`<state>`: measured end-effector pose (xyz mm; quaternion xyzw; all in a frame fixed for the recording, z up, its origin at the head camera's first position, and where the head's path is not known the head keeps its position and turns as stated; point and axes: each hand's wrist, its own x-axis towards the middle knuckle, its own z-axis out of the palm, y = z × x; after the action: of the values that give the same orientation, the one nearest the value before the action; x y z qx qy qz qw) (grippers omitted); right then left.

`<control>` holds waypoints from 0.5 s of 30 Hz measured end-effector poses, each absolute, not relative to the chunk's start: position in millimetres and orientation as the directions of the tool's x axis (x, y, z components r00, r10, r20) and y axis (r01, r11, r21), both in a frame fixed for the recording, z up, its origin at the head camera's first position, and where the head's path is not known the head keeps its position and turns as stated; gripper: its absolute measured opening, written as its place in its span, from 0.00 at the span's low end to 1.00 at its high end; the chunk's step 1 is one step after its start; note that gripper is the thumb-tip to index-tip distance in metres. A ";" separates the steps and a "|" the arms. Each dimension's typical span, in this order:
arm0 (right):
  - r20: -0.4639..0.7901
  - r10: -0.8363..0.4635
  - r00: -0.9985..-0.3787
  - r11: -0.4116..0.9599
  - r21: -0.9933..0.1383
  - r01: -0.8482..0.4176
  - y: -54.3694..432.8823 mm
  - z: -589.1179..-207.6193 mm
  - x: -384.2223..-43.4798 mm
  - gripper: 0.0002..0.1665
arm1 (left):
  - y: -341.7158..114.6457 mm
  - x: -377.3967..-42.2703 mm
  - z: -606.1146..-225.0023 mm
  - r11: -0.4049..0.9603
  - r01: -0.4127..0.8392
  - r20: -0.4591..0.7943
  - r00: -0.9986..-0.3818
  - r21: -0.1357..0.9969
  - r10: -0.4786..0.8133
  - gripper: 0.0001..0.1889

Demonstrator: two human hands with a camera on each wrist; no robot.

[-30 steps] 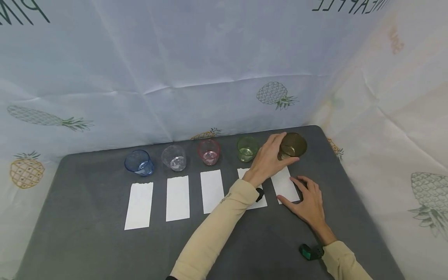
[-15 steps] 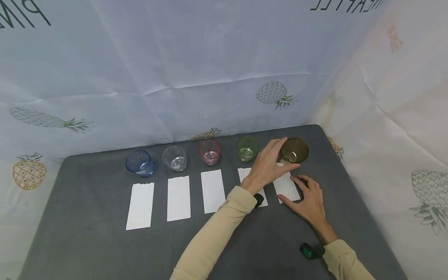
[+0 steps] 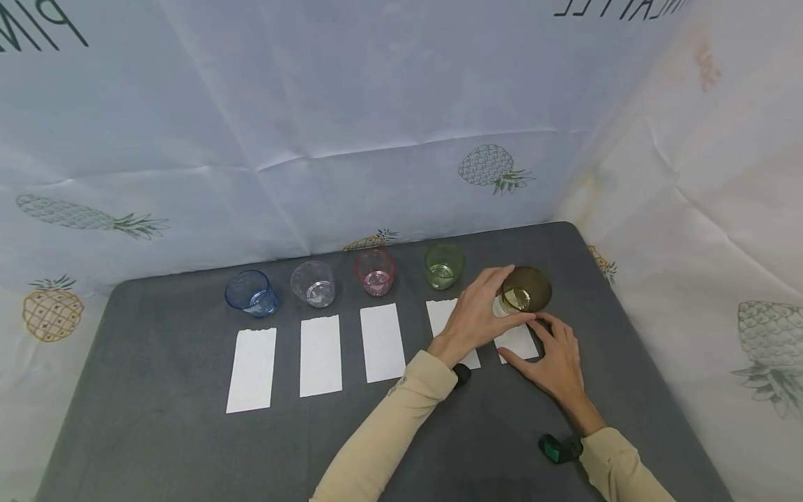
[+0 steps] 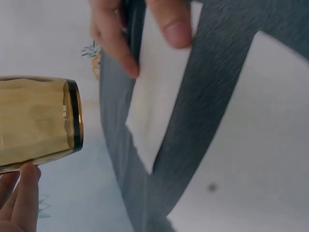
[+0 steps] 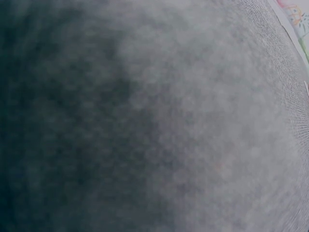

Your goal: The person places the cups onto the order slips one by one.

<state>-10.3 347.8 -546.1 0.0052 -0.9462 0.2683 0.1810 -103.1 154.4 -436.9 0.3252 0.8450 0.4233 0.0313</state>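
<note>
My left hand (image 3: pixel 475 312) grips an amber drinking glass (image 3: pixel 527 289), thumb on the near side and fingers on the far side. The glass is upright, over the far end of the rightmost white paper strip (image 3: pixel 518 341). In the left wrist view, the amber glass (image 4: pixel 36 123) looks raised off the table, with the left fingers (image 4: pixel 26 198) against its side. My right hand (image 3: pixel 553 359) rests at the near part of that strip, thumb and fingers spread at its edges and holding nothing. The right wrist view is a blur of grey surface; no hand shows there.
Along the back of the dark grey table (image 3: pixel 157 425) stand a blue glass (image 3: pixel 252 293), clear glass (image 3: pixel 314 284), pink glass (image 3: pixel 375 273) and green glass (image 3: pixel 444 267). White strips (image 3: pixel 252 369) lie before them. A pineapple-print cloth (image 3: pixel 376 104) hangs behind.
The left hand has brought the amber glass toward the near side, from behind the rightmost strip to over its far end. The right hand has stayed in place.
</note>
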 end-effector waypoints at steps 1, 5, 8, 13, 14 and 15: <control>0.342 0.088 -0.936 0.856 -0.506 -0.105 347.6 -545.9 -10.1 0.47 | 154.0 -101.4 -438.6 0.435 0.523 0.220 -0.787 0.733 0.576 0.44; 0.338 0.086 -0.937 0.851 -0.514 -0.107 346.4 -544.5 -9.4 0.44 | 153.5 -96.6 -446.4 0.436 0.515 0.213 -0.791 0.738 0.573 0.44; 0.340 0.083 -0.937 0.849 -0.516 -0.112 346.3 -543.5 -9.2 0.42 | 153.7 -95.0 -451.0 0.428 0.509 0.210 -0.791 0.746 0.574 0.44; 0.339 0.078 -0.937 0.852 -0.512 -0.114 347.1 -541.6 -8.7 0.43 | 154.1 -91.5 -455.8 0.425 0.486 0.185 -0.796 0.763 0.577 0.44; 0.339 0.079 -0.938 0.852 -0.511 -0.113 347.3 -541.3 -8.6 0.44 | 154.3 -90.6 -456.6 0.426 0.481 0.179 -0.797 0.766 0.578 0.44; 0.341 0.076 -0.937 0.852 -0.511 -0.116 347.6 -541.1 -8.4 0.44 | 154.6 -89.8 -457.5 0.426 0.475 0.171 -0.798 0.770 0.578 0.44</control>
<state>-8.4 347.6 -541.1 0.0106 -0.9457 0.2723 0.1771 -89.8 154.6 -457.5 0.3125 0.8423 0.4350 0.0597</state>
